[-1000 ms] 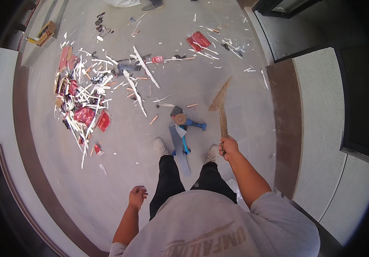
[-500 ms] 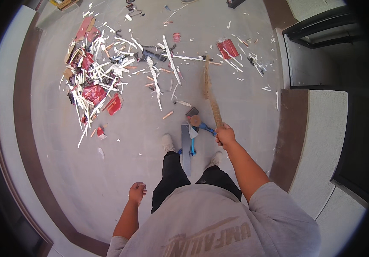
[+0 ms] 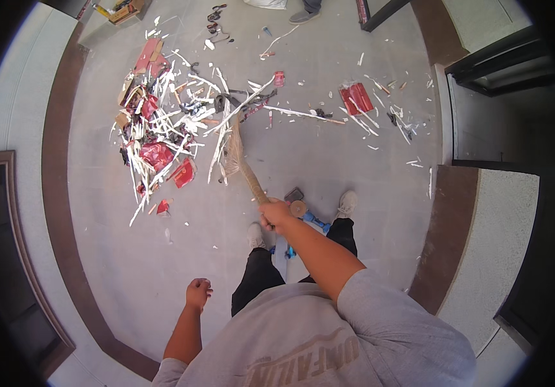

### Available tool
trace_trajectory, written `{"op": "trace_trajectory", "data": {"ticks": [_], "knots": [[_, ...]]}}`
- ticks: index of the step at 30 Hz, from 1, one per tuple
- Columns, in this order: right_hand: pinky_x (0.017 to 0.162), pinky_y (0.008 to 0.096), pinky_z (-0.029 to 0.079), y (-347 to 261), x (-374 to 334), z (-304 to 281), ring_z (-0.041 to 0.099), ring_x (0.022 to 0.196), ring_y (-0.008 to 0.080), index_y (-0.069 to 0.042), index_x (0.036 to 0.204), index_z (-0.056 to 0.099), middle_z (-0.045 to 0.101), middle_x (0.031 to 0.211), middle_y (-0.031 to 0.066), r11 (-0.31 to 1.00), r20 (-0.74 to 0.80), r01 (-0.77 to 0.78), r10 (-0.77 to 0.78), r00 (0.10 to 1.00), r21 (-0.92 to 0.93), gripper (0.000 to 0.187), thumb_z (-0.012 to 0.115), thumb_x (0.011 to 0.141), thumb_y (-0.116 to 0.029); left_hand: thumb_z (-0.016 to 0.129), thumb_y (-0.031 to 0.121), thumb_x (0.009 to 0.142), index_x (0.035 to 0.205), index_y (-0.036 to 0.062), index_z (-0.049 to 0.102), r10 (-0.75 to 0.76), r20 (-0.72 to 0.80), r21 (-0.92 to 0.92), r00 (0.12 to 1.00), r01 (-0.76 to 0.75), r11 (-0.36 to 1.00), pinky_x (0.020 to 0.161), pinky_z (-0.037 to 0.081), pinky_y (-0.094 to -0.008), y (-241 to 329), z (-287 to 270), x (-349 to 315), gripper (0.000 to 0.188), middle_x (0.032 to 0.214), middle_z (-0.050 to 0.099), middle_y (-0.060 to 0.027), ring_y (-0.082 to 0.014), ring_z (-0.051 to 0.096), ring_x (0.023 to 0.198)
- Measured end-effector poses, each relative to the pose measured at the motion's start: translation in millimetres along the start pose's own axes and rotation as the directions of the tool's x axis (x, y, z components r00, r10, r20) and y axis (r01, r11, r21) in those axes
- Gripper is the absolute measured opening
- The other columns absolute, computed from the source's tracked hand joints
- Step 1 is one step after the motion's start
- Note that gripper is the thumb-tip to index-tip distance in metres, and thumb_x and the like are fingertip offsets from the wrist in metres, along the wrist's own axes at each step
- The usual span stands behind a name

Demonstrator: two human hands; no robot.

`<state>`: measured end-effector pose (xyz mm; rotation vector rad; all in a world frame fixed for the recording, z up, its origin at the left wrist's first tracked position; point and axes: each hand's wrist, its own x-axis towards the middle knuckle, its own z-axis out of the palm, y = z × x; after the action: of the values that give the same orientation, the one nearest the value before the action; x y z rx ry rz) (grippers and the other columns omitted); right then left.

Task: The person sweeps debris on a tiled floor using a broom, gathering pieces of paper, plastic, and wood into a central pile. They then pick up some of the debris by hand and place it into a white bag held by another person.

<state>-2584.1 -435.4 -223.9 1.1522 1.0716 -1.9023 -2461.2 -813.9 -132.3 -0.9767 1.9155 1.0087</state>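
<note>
My right hand (image 3: 275,215) is wrapped round the handle of a straw hand broom (image 3: 245,171). Its bristles are low over the floor, against long white strips (image 3: 216,158) at the right side of a debris pile (image 3: 161,122). Red packaging pieces (image 3: 157,156), torn cardboard and dark scraps lie mixed in that pile. My left hand (image 3: 198,293) hangs by my left side, its fingers loosely bent, with nothing visible in it. Between my feet, partly behind my right forearm, lie a blue tool with a round disc (image 3: 298,208) and a grey board (image 3: 280,258).
A flat red package (image 3: 356,99) lies among scraps at the right. Dark cords (image 3: 213,26) and an open box (image 3: 126,11) are at the far side. Another person's shoe (image 3: 304,17) shows at the top. Walls run along both sides, with a dark-framed opening at the right.
My right hand has swung the broom leftward across the floor. Loose white strips and small pieces have moved left toward the pile. The left hand remains hanging at my side.
</note>
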Motion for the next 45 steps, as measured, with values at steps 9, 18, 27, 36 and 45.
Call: {"op": "trace_trajectory", "data": {"ticks": [9,18,27,36,45], "knots": [[0.106,0.0357,0.046,-14,-166,-441,0.06,0.126,0.0325,-0.005,0.15,0.044,0.058,0.141,0.0205,0.646,-0.126,0.329,-0.553,0.823,-0.688,0.069,0.069,0.087,-0.014,0.065,0.018,0.091,0.113,-0.0019,0.064,0.009,0.217,0.298,0.976,-0.074,0.952,0.068,0.051,-0.0294,61,208,-107,0.03,0.09,0.068,-0.0072,-0.0171,0.065,0.077],[0.048,0.0376,0.048,-115,-165,-711,0.064,0.056,0.0219,-0.001,0.12,0.06,0.066,0.08,0.0122,0.894,-0.784,-0.162,-0.266,0.56,-0.419,0.035,0.058,0.088,-0.016,0.064,0.016,0.093,0.119,-0.0034,0.062,0.107,0.17,0.175,0.98,-0.137,0.975,0.07,0.052,-0.0285,189,329,-165,0.033,0.093,0.068,-0.0103,-0.0164,0.066,0.077],[0.037,0.037,0.041,-159,-34,-612,0.064,0.051,0.0228,-0.002,0.118,0.055,0.065,0.076,0.014,0.978,-0.63,0.014,-0.144,0.763,-0.207,0.033,0.053,0.086,-0.009,0.062,0.015,0.093,0.118,-0.0045,0.061,0.061,0.092,0.357,0.994,-0.09,0.93,0.068,0.054,-0.0306,190,337,-194,0.031,0.094,0.068,-0.0105,-0.0191,0.068,0.078],[0.099,0.0468,0.05,-141,-69,-485,0.064,0.115,0.0401,-0.007,0.148,0.044,0.065,0.124,0.0276,0.827,-0.397,0.149,-0.409,0.822,-0.543,0.063,0.055,0.089,-0.024,0.061,0.011,0.089,0.111,-0.0027,0.063,0.249,0.034,0.344,0.968,-0.246,0.906,0.065,0.054,-0.031,237,348,-205,0.026,0.087,0.067,-0.0102,-0.019,0.068,0.074],[0.093,0.0474,0.053,-19,-230,-691,0.067,0.105,0.0411,-0.017,0.152,0.042,0.069,0.115,0.0234,0.868,-0.762,-0.14,-0.328,0.558,-0.477,0.065,0.058,0.092,-0.034,0.061,0.012,0.089,0.111,-0.0018,0.062,0.18,0.138,0.359,0.974,-0.219,0.907,0.058,0.053,-0.0297,264,356,-124,0.026,0.09,0.067,-0.0109,-0.0188,0.067,0.069]]}}
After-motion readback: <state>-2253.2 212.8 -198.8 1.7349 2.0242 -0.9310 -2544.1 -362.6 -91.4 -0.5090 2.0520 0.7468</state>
